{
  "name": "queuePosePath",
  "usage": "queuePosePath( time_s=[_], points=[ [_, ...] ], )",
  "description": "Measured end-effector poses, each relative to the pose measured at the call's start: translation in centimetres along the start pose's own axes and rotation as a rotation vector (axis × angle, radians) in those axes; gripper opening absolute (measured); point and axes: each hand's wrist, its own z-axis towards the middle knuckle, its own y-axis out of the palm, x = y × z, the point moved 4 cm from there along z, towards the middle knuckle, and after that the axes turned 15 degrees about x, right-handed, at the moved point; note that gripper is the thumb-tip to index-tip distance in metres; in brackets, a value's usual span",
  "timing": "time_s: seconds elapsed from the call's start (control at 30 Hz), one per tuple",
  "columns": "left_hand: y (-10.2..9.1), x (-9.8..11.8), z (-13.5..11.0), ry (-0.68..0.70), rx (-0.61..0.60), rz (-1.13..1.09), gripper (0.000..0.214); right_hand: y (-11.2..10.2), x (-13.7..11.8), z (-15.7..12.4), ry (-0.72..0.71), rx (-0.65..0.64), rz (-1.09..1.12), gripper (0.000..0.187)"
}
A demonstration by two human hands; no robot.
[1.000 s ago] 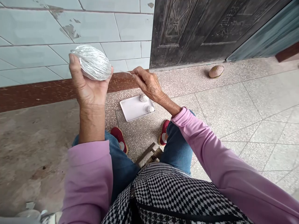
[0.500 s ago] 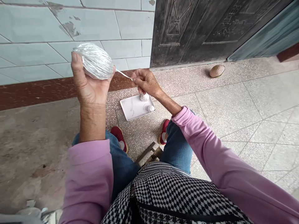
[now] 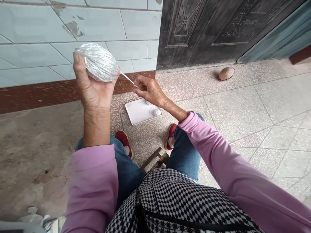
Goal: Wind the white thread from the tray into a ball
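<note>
My left hand (image 3: 93, 85) grips a large ball of shiny white plastic twine (image 3: 99, 62), raised in front of the tiled wall. A taut strand (image 3: 126, 78) runs from the ball's right side to my right hand (image 3: 150, 90), whose thumb and fingers pinch it. Below my right hand, a shallow white tray (image 3: 136, 113) lies on the floor. One small white ball (image 3: 157, 112) sits at its right corner, and another white ball (image 3: 148, 103) behind it is mostly covered by my right hand.
A tiled wall (image 3: 136, 26) and a dark carved door (image 3: 194, 32) stand ahead. On the floor by the door lies a rounded tan object (image 3: 226, 73). A wooden piece (image 3: 152, 159), perhaps a stool, shows between my legs. Assorted clutter (image 3: 36, 220) lies at bottom left.
My right hand has shifted slightly down and left along the strand, covering more of the rear ball in the tray. My left hand and the twine ball have barely moved.
</note>
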Motion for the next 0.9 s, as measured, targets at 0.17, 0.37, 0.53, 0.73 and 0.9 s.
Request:
queuePosePath(
  time_s=[0.17, 0.37, 0.53, 0.73, 0.9],
  points=[
    [-0.4, -0.7, 0.8, -0.001, -0.013, -0.023, 0.125, -0.3, 0.2, -0.1, -0.18, 0.081, -0.307, 0.022],
    [-0.2, -0.8, 0.8, -0.001, -0.032, -0.041, 0.128, -1.1, 0.8, -0.2, -0.263, 0.182, -0.355, 0.011],
    [0.2, -0.7, 0.5, -0.009, -0.03, -0.045, 0.124, -3.0, 1.2, 0.9, -0.295, 0.288, -0.268, 0.021],
    [0.2, -1.4, 0.4, -0.032, -0.026, -0.038, 0.123, -0.3, 2.8, 1.4, 0.057, -0.056, 0.094, 0.067],
    [0.0, -1.0, 0.4, -0.024, 0.01, -0.032, 0.119, 0.5, 0.4, -0.2, 0.105, -0.029, 0.185, 0.055]
  ],
)
